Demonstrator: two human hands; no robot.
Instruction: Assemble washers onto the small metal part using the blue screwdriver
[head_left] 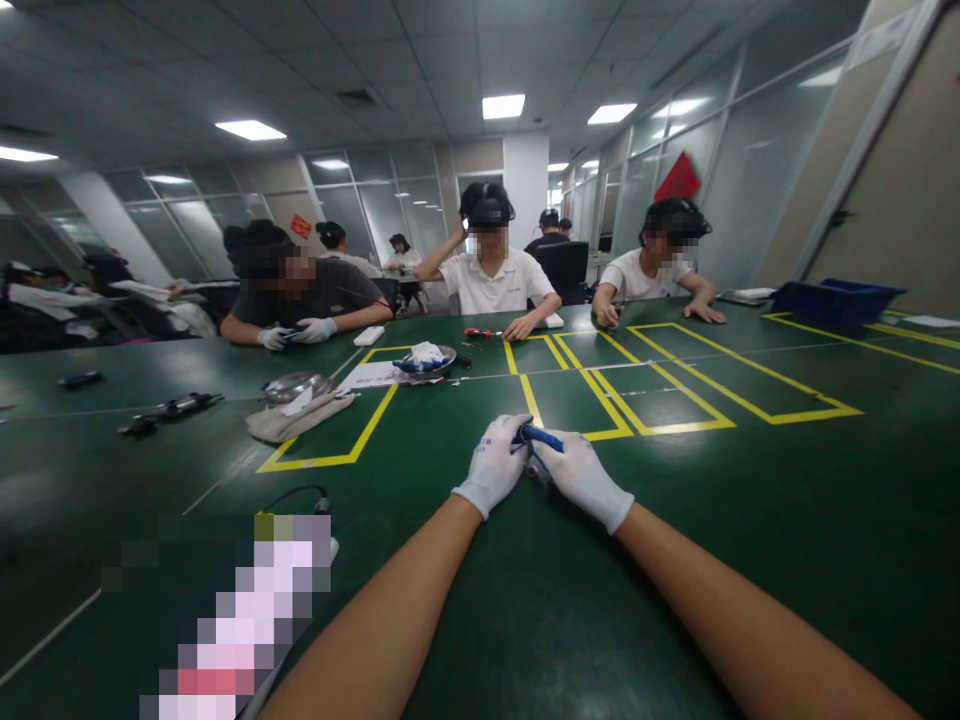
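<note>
Presently both gloved hands are meeting over the green table (750,520), near the middle of the scene and just on the near side of the yellow tape lines (600,400). The left hand (495,465) and the right hand (581,478) are wearing white gloves and are closing together on a blue-handled tool (538,437). The blue handle is showing above and between the two hands, running from the left fingers toward the right hand's far side. Fingers of both hands are curling round it, so both grips are closed on the tool; how tightly, I cannot tell. A small grey metal piece (532,466) is sitting just under the handle, in the gap between the two hands; whether it belongs to the tool cannot be told.

Farther off and to the left, a metal dish (427,368) is holding white and blue gloves, with a sheet of paper (371,375) touching its left side. Left of that again, a second metal dish (294,386) is resting on a folded grey cloth (296,418). Dark tools (176,407) are lying near the left edge. A blue bin (836,300) is standing at the far right.

Three other persons are sitting along the far side: one at the far left with gloved hands (296,333) joined on the table, one at the centre resting a hand (517,328) near a red tool (480,333), one toward the right with both arms on the table.
</note>
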